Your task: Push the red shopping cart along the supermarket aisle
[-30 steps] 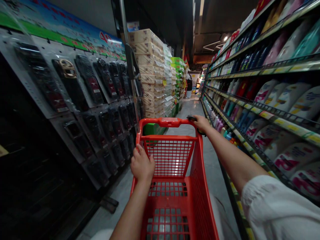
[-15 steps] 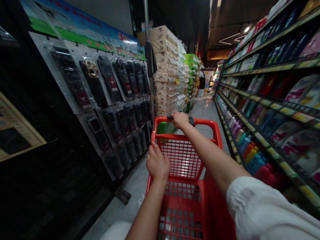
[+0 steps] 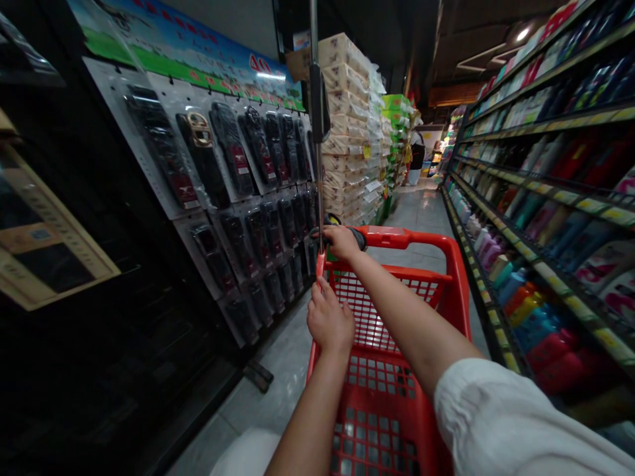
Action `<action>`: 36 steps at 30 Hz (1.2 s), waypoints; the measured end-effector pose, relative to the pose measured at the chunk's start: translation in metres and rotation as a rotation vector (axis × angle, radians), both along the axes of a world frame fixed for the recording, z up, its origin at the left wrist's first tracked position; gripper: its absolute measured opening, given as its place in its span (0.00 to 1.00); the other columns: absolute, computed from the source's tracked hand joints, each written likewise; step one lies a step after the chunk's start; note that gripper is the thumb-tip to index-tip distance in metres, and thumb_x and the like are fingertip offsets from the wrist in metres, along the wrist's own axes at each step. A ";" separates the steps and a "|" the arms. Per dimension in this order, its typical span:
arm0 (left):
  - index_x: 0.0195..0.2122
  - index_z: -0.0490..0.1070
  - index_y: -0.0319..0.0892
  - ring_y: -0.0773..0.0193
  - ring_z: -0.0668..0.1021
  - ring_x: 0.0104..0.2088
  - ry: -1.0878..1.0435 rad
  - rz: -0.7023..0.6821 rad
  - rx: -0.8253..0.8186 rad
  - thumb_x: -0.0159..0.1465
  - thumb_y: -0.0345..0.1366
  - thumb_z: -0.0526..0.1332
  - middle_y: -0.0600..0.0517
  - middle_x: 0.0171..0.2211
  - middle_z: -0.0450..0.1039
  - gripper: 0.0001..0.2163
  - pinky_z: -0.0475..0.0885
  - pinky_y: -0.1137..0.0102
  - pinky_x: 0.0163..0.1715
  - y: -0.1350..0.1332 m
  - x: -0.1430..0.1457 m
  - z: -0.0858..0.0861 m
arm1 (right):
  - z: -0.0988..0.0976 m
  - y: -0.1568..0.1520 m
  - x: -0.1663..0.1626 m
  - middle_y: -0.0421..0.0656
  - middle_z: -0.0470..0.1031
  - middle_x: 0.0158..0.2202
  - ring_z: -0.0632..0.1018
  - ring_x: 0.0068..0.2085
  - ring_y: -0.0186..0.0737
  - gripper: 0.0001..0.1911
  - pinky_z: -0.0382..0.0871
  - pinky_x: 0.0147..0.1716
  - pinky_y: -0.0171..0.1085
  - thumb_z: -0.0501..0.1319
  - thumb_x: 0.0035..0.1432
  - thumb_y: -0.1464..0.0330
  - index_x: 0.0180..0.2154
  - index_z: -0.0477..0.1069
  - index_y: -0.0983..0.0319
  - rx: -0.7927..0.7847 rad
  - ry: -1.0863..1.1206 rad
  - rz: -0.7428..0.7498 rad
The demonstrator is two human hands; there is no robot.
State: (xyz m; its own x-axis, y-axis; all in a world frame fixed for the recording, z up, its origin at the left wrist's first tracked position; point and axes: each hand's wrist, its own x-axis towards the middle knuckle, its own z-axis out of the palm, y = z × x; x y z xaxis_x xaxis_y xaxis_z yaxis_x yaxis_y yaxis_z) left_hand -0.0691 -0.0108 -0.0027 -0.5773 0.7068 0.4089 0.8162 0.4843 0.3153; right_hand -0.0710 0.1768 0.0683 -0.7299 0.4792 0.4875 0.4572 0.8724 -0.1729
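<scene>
A red plastic shopping cart [image 3: 459, 284] with a grid basket stands in front of me, with bare grid showing inside. My left hand [image 3: 333, 320] grips the left side rail of the cart, fingers bent over it. My right hand [image 3: 342, 242] is closed over a dark grey, cloth-like thing [image 3: 360, 239] at the left corner of the cart's upper red bar. The underside of that hand and most of the dark thing are hidden, so I cannot tell its exact kind.
To my left, a rack of packaged belts [image 3: 238, 152] has a thin metal pole [image 3: 314, 39] by its edge. Stacked wrapped packs [image 3: 342, 119] stand beyond it. On the right run shelves of bottles [image 3: 536, 225]. A person [image 3: 417, 155] stands far down the tiled aisle.
My right hand has slid left along the upper bar with the dark thing, from near its middle to the corner. The left hand keeps its place on the rail. The view has shifted slightly.
</scene>
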 end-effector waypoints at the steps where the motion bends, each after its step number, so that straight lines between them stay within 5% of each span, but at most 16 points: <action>1: 0.66 0.54 0.30 0.52 0.75 0.49 0.000 -0.002 0.003 0.61 0.36 0.60 0.36 0.61 0.63 0.33 0.72 0.63 0.48 0.000 0.000 0.000 | -0.001 0.000 0.001 0.39 0.72 0.58 0.71 0.58 0.40 0.27 0.63 0.58 0.38 0.55 0.54 0.78 0.53 0.73 0.56 -0.023 0.021 0.031; 12: 0.66 0.55 0.31 0.50 0.75 0.50 -0.003 -0.008 0.025 0.61 0.35 0.59 0.35 0.61 0.63 0.32 0.72 0.60 0.50 0.000 0.000 0.001 | -0.008 -0.025 0.023 0.34 0.74 0.56 0.74 0.57 0.41 0.29 0.67 0.55 0.38 0.57 0.54 0.75 0.57 0.69 0.51 -0.179 0.037 -0.084; 22: 0.65 0.56 0.30 0.50 0.75 0.51 -0.024 -0.017 0.079 0.62 0.33 0.58 0.33 0.59 0.65 0.30 0.72 0.61 0.50 0.002 -0.004 -0.002 | -0.025 -0.052 0.042 0.43 0.73 0.57 0.73 0.56 0.44 0.36 0.66 0.54 0.39 0.54 0.55 0.74 0.65 0.57 0.56 -0.042 -0.126 -0.121; 31: 0.65 0.55 0.26 0.50 0.76 0.52 -0.074 -0.014 0.103 0.63 0.32 0.56 0.31 0.58 0.66 0.30 0.71 0.61 0.51 0.002 -0.004 0.000 | -0.027 -0.067 0.050 0.48 0.75 0.54 0.74 0.52 0.46 0.30 0.63 0.52 0.41 0.54 0.59 0.72 0.64 0.61 0.60 0.078 -0.211 -0.067; 36: 0.64 0.58 0.29 0.52 0.76 0.53 -0.117 -0.011 0.145 0.63 0.32 0.56 0.33 0.57 0.69 0.28 0.72 0.62 0.51 0.002 -0.006 -0.002 | -0.034 -0.063 0.060 0.44 0.77 0.52 0.75 0.51 0.43 0.25 0.63 0.51 0.41 0.56 0.57 0.74 0.56 0.71 0.54 0.030 -0.110 0.108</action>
State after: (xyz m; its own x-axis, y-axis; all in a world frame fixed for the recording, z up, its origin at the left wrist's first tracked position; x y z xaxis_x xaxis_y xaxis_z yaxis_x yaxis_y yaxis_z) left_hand -0.0755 -0.0093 -0.0047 -0.6195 0.6517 0.4376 0.7749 0.4183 0.4739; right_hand -0.0105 0.1136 0.0343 -0.8261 0.3819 0.4143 0.3757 0.9213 -0.1002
